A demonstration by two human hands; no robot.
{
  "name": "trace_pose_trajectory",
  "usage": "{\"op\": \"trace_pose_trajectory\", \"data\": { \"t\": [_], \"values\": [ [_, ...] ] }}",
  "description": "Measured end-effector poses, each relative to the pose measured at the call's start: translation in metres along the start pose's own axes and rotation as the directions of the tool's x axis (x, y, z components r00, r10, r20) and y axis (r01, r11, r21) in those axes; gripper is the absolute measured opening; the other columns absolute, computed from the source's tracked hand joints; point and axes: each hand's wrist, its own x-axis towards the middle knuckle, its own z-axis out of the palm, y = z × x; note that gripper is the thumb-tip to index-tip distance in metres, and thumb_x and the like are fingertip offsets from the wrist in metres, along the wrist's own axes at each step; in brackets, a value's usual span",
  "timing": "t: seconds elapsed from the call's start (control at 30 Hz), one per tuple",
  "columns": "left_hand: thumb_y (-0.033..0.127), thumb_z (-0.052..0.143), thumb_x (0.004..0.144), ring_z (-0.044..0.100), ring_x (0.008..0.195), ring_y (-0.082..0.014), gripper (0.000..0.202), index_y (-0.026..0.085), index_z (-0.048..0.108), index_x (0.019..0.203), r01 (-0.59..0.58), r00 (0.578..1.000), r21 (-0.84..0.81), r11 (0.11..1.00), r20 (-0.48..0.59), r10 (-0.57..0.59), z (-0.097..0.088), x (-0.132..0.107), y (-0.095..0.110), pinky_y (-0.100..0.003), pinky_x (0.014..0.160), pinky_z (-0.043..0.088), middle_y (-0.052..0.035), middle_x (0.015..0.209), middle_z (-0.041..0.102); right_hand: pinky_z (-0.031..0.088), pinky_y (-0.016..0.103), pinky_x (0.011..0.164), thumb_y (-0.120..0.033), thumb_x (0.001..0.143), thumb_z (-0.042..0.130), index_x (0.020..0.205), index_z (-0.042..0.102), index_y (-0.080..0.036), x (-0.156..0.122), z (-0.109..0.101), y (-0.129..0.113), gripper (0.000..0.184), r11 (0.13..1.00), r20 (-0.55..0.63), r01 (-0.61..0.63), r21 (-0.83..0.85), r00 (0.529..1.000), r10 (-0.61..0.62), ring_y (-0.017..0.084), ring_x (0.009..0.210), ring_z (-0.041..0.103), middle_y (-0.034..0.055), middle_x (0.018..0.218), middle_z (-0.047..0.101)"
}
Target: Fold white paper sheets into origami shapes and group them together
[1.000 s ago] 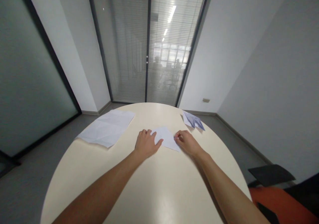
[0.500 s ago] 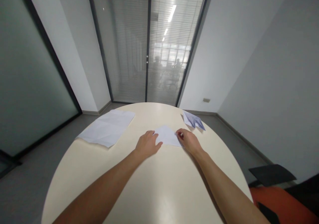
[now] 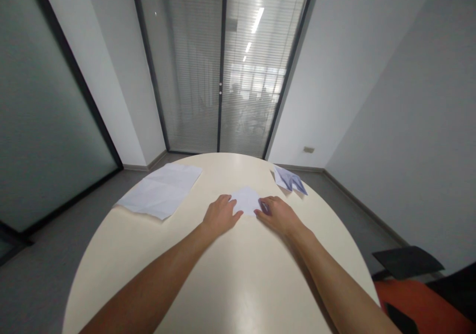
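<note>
Both hands palm-down on the table (image 3: 238, 284), near its middle. Your left hand (image 3: 219, 216) lies flat with fingers spread, fingertips on the left edge of the small folded paper (image 3: 246, 200). Your right hand (image 3: 277, 214) lies flat too, fingers pointing left across the paper's right edge. Neither hand grips anything: both are released and pressing down, not pinching, as far as this view shows.

Position: the folded paper lies between the two hands, touching both, slightly far of them on the table top.

Surroundings: a larger creased sheet (image 3: 160, 190) lies flat at far left, well apart from your hands. A second folded piece (image 3: 290, 179) sits at far right, close to the table edge. Behind the table, a glass door with blinds (image 3: 221, 66). At near right, an orange chair (image 3: 409, 294).

Risks (judgement):
- The table top looks smooth and glossy. Uneven pressure from one hand could slide the paper and throw the layers out of line.
- Your right fingers cover the paper's right edge, so you cannot see whether the edges meet; a crease pressed there could set crooked.
- The folded piece at far right could be knocked off the edge by a sweep of your right arm.

Writing: none readable. All three papers look blank, and no brand or label shows anywhere.
</note>
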Motion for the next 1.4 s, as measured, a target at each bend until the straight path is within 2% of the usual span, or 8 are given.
{"op": "trace_pose_trajectory", "data": {
  "t": [0.07,0.2,0.27,0.53,0.73,1.03,1.17,1.4],
  "values": [
    [0.048,0.048,0.097,0.053,0.125,-0.0281,0.041,0.019,0.063,0.122,-0.004,1.000,0.008,1.000,-0.005,0.004,0.000,-0.001,0.001,-0.041,0.099,0.048,-0.0145,0.132,0.060,0.045,0.032,0.085,-0.043,0.088,0.062,0.095,0.068,-0.020,-0.001,0.001,0.000,0.024,0.999,0.024,0.033,0.020,0.999,-0.033,0.026,0.095,0.062,0.0098,0.095,0.072],
    [0.046,0.048,0.097,0.052,0.128,-0.0279,0.042,0.017,0.061,0.125,-0.023,1.000,0.003,1.000,0.006,0.023,-0.001,0.000,-0.003,-0.041,0.102,0.046,-0.0148,0.134,0.060,0.043,0.038,0.098,-0.043,0.090,0.060,0.110,0.066,-0.017,-0.001,0.007,0.009,0.034,0.994,0.040,0.098,0.045,0.994,-0.100,0.030,0.117,0.056,0.0153,0.124,0.066],
    [0.045,0.050,0.097,0.053,0.126,-0.0272,0.040,0.019,0.062,0.124,-0.040,0.999,-0.004,0.999,0.017,0.040,-0.002,0.002,-0.007,-0.041,0.102,0.046,-0.0133,0.133,0.061,0.042,0.041,0.101,-0.042,0.092,0.058,0.115,0.065,-0.017,0.000,0.009,0.013,0.035,0.993,0.043,0.108,0.050,0.993,-0.110,0.031,0.122,0.054,0.0165,0.131,0.062],
    [0.041,0.052,0.097,0.054,0.120,-0.0262,0.031,0.024,0.066,0.118,-0.124,0.991,0.016,0.992,0.053,0.123,-0.009,0.007,-0.017,-0.039,0.096,0.049,-0.0081,0.128,0.065,0.047,0.040,0.098,-0.036,0.092,0.059,0.113,0.067,-0.018,0.002,0.005,0.012,0.029,0.991,0.035,0.099,0.087,0.994,-0.102,0.030,0.119,0.058,0.0147,0.121,0.068],
    [0.039,0.050,0.098,0.055,0.119,-0.0260,0.029,0.024,0.067,0.117,-0.125,0.991,0.026,0.992,0.050,0.124,-0.009,0.007,-0.016,-0.039,0.095,0.050,-0.0081,0.129,0.065,0.041,0.043,0.110,-0.036,0.091,0.059,0.129,0.064,-0.016,0.001,0.007,0.014,0.043,0.985,0.030,0.129,0.117,0.991,-0.133,0.029,0.129,0.054,0.0161,0.138,0.059],
    [0.047,0.053,0.095,0.055,0.121,-0.0268,0.037,0.025,0.066,0.122,-0.119,0.993,0.003,0.993,0.024,0.119,-0.004,0.006,-0.021,-0.041,0.099,0.048,-0.0085,0.133,0.063,0.045,0.040,0.106,-0.037,0.094,0.055,0.125,0.067,-0.021,0.000,0.004,0.016,0.038,0.984,0.041,0.142,0.109,0.988,-0.147,0.027,0.123,0.060,0.0113,0.135,0.063],
    [0.046,0.055,0.095,0.057,0.120,-0.0264,0.036,0.025,0.066,0.122,-0.118,0.993,-0.014,0.993,0.017,0.118,-0.003,0.006,-0.022,-0.041,0.102,0.046,-0.0086,0.133,0.064,0.045,0.040,0.106,-0.038,0.091,0.058,0.128,0.066,-0.021,-0.001,0.003,0.018,0.041,0.980,0.062,0.156,0.126,0.984,-0.164,0.028,0.123,0.060,0.0114,0.138,0.061],
    [0.045,0.055,0.095,0.057,0.120,-0.0258,0.035,0.025,0.067,0.121,-0.102,0.995,-0.024,0.994,0.014,0.102,-0.002,0.005,-0.023,-0.040,0.103,0.046,-0.0077,0.133,0.063,0.045,0.040,0.106,-0.036,0.094,0.055,0.125,0.067,-0.022,0.001,0.003,0.021,0.036,0.969,0.045,0.177,0.174,0.981,-0.188,0.026,0.121,0.061,0.0096,0.131,0.066]
  ]
}}
